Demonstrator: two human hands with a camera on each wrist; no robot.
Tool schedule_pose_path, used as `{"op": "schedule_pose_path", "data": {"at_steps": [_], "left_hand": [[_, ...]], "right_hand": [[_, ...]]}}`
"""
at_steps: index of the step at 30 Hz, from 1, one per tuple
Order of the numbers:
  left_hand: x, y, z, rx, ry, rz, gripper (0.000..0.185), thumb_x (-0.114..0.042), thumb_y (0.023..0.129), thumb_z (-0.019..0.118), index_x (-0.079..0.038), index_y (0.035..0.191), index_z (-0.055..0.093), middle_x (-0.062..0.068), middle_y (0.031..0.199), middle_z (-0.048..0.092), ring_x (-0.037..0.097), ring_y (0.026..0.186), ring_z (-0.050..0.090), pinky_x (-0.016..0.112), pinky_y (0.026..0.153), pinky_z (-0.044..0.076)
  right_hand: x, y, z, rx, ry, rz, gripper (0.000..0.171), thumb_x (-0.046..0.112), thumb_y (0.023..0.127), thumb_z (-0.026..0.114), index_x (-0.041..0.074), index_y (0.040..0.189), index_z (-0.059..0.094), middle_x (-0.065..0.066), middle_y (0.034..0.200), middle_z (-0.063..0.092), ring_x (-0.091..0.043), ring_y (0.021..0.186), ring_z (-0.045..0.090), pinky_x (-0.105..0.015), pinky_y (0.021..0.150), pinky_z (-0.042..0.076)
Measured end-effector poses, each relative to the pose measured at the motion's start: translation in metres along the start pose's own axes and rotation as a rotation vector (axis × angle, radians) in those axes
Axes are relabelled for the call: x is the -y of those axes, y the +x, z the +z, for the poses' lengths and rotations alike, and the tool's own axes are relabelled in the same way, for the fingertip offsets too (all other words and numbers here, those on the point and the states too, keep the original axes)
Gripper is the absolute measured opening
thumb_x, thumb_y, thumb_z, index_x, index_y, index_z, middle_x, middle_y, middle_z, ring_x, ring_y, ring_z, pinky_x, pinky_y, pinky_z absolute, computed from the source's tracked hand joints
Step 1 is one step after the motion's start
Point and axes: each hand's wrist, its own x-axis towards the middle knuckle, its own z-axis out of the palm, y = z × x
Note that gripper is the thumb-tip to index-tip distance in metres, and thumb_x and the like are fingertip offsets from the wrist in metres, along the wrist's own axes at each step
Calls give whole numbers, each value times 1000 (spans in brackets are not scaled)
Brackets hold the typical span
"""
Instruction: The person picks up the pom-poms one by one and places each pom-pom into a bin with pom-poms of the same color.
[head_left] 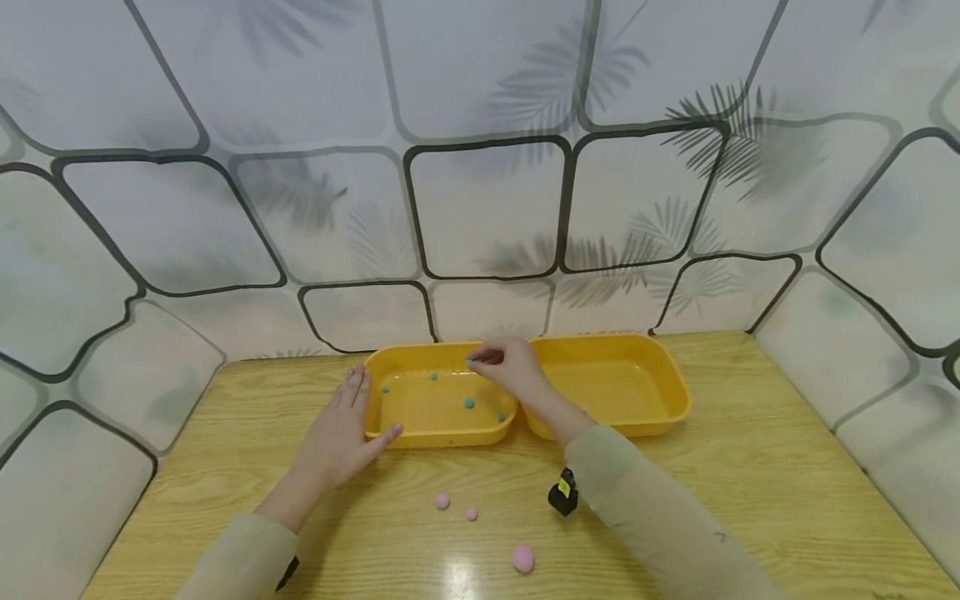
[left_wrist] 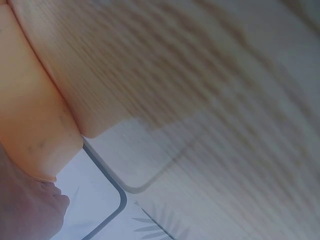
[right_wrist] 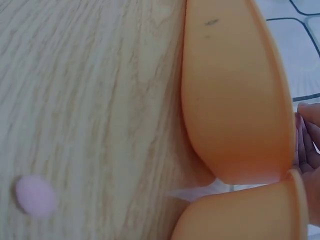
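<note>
My right hand (head_left: 513,367) pinches a small teal ball (head_left: 469,363) between thumb and fingertips, above the back right of the left yellow tray (head_left: 438,438). Inside that tray lie several teal balls, the largest (head_left: 468,402) right of its middle. My left hand (head_left: 341,433) rests against the tray's left end, fingers straight along the rim and thumb at the front corner. In the right wrist view part of the right hand (right_wrist: 311,150) shows beyond the tray wall, its ball hidden. The left wrist view catches part of the left hand (left_wrist: 30,205) by the tray's side.
A second yellow tray (head_left: 660,427) stands close on the right, with a pink ball (head_left: 584,409) partly visible beside the right wrist. Nearer on the wooden table (head_left: 360,533) lie three pink balls, the largest (head_left: 523,558) closest. A patterned cloth wall (head_left: 487,208) encloses the table.
</note>
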Motion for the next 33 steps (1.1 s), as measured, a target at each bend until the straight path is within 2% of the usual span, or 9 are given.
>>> {"op": "schedule_pose_path", "data": {"at_steps": [5, 12, 20, 27, 33], "left_hand": [[2, 0, 3, -5, 1, 3, 101, -56, 103, 58, 14, 163, 18, 32, 173, 16, 48, 162, 19, 59, 131, 25], [4, 0, 5, -10, 3, 3, 101, -57, 104, 58, 14, 164, 18, 31, 174, 15, 48, 162, 18, 59, 131, 26], [3, 0, 4, -12, -9, 4, 101, -57, 104, 58, 13, 164, 17, 31, 174, 15, 48, 163, 18, 59, 131, 25], [2, -1, 4, -12, -14, 7, 101, -57, 104, 58, 13, 164, 17, 32, 174, 16, 48, 163, 17, 60, 131, 25], [4, -1, 6, -21, -4, 14, 101, -57, 104, 58, 14, 164, 17, 32, 173, 16, 48, 162, 18, 60, 130, 27]], "right_hand": [[-9, 0, 4, -14, 0, -6, 13, 12, 96, 80, 5, 106, 83, -11, 106, 78, -23, 92, 73, -32, 81, 62], [-14, 0, 11, -34, -95, -36, 12, 11, 96, 80, 7, 107, 83, -10, 104, 79, -24, 93, 73, -35, 83, 63], [-16, 1, 14, -67, -103, -61, 13, 6, 96, 78, 5, 108, 83, -10, 104, 79, -24, 93, 74, -36, 83, 63], [-15, -5, 11, -69, -49, -68, 15, 7, 97, 78, 4, 111, 82, -12, 108, 80, -27, 97, 74, -36, 86, 64], [-10, -9, 1, -16, 38, -25, 19, 8, 98, 76, 3, 116, 80, -13, 111, 80, -26, 98, 74, -33, 85, 63]]}}
